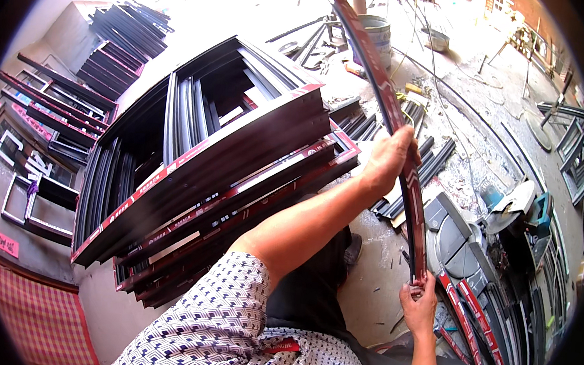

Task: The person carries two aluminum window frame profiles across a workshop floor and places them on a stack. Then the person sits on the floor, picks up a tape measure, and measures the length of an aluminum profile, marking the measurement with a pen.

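A long dark metal frame profile with reddish-brown printed film along it slants from the top of the view down towards me. My left hand, at the end of an outstretched arm, is closed around its middle. The near end is pinched between the fingers of my right hand. To the left of the profile, window frames made of similar dark bars with red film lie stacked, their upper ends tilted. The profile is apart from this stack. My left forearm hides part of the stack's right side.
A grey cutting-saw base sits on the floor at the right, beside red-filmed bars. Dark bars lie behind the profile. A bucket stands farther back. More frames and bars lean along the left wall.
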{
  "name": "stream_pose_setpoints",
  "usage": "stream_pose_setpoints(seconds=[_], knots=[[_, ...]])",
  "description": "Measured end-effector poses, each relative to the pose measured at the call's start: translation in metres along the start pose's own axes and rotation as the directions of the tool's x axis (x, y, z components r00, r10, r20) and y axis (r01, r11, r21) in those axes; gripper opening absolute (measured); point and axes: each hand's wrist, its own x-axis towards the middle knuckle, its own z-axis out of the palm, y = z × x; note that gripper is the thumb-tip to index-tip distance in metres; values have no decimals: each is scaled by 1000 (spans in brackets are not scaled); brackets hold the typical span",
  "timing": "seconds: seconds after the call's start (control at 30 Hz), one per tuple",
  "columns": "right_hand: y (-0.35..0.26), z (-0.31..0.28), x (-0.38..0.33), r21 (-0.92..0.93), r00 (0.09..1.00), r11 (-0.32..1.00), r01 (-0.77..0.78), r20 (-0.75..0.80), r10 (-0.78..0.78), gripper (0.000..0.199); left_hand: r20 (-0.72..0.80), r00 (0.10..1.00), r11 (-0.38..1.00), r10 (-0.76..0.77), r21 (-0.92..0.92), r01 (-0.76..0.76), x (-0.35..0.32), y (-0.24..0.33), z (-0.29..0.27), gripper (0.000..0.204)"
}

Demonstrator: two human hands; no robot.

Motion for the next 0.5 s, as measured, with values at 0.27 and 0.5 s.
stream_pose_setpoints(seconds=[0.27, 0.5], knots=[[18, 2, 5, -115, 996, 993, -14, 85, 24, 51, -100, 985, 928, 143, -333, -169, 50, 130, -47, 13], [34, 7, 4, -169, 993, 985, -25, 113, 44, 39, -168, 985, 943, 30, -323, -84, 103, 218, -150, 28]])
